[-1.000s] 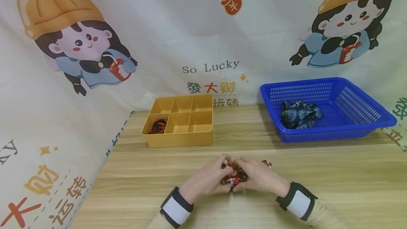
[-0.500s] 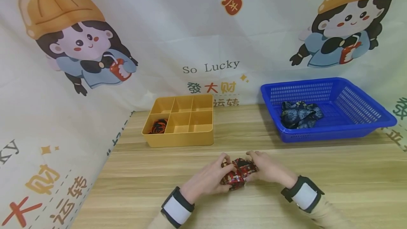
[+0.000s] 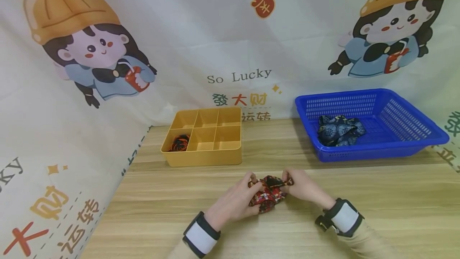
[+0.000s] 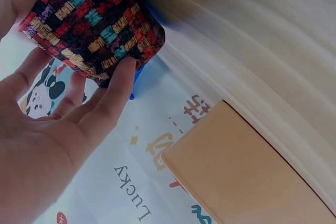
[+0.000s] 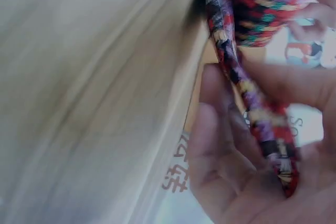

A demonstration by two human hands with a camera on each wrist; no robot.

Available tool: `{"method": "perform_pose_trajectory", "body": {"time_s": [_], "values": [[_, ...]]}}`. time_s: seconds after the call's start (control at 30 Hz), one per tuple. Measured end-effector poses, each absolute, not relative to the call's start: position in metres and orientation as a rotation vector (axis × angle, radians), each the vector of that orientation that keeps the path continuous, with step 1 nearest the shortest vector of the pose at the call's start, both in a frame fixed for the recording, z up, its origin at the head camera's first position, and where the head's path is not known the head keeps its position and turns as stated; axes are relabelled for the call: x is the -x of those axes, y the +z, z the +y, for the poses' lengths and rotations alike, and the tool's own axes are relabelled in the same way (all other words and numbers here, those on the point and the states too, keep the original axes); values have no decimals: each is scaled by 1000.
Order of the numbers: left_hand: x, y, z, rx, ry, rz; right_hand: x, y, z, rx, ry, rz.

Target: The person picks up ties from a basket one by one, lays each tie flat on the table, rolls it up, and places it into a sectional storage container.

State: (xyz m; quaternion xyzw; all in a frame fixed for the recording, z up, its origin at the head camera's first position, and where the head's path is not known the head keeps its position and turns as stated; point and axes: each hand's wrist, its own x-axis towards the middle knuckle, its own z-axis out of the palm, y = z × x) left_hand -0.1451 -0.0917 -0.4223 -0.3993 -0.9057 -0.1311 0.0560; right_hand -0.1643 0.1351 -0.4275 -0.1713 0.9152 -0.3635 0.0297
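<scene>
Surface: wooden table point(image 3: 377, 195), backed and flanked on the left by a printed cartoon cloth point(image 3: 179, 31).
Yellow box point(image 3: 205, 159): six-compartment organiser, toward the table's far edge, left of centre. Its near-left compartment holds a rolled dark and orange cloth point(image 3: 179, 142); the other five compartments show only bare bottom.
Blue basket point(image 3: 406, 147): perforated plastic, at the far right corner of the table. A crumpled dark blue patterned cloth point(image 3: 339, 130) lies inside it, toward its left end.
Obstructions: nothing lies on the open wood between the hands and the yellow box or the blue basket.
Checked cloth point(image 3: 267, 193): red, black and multicoloured weave, bunched into a compact bundle, at the near-middle of the table. Whether it rests on the wood or is lifted just clear of it cannot be told.
Left hand point(image 3: 235, 203): on the bundle's left side. The left wrist view shows the fingers point(image 4: 113, 95) fairly straight, spread beneath and against the bundle's edge, supporting it; the thumb meets the bundle on its upper left.
Right hand point(image 3: 303, 189): on the bundle's right side, fingertips at its upper right corner. The right wrist view, blurred, shows a narrow band of the cloth running across the curled fingers point(image 5: 226, 145), with the thumb closing over it, so it is pinched there.
Relation: the bundle sits between the two hands, both in contact.
</scene>
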Motion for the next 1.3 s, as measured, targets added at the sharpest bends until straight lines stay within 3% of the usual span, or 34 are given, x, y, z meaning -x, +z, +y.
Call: {"method": "perform_pose_trajectory", "body": {"time_s": [0.27,0.5,0.63,0.87,1.3], "values": [[145,-419,-94,1172,-461,-2802,163,-415,139,330,-1259,2794],[145,-419,-95,1151,-418,-2813,166,-416,140,480,-1184,2804],[145,-421,-93,1196,-301,-2756,163,-415,135,424,-1210,2793],[143,-422,-88,1247,-198,-2664,156,-413,121,339,-1583,2495],[150,-418,-95,1003,-726,-2719,148,-407,120,569,-1422,2494]]}}
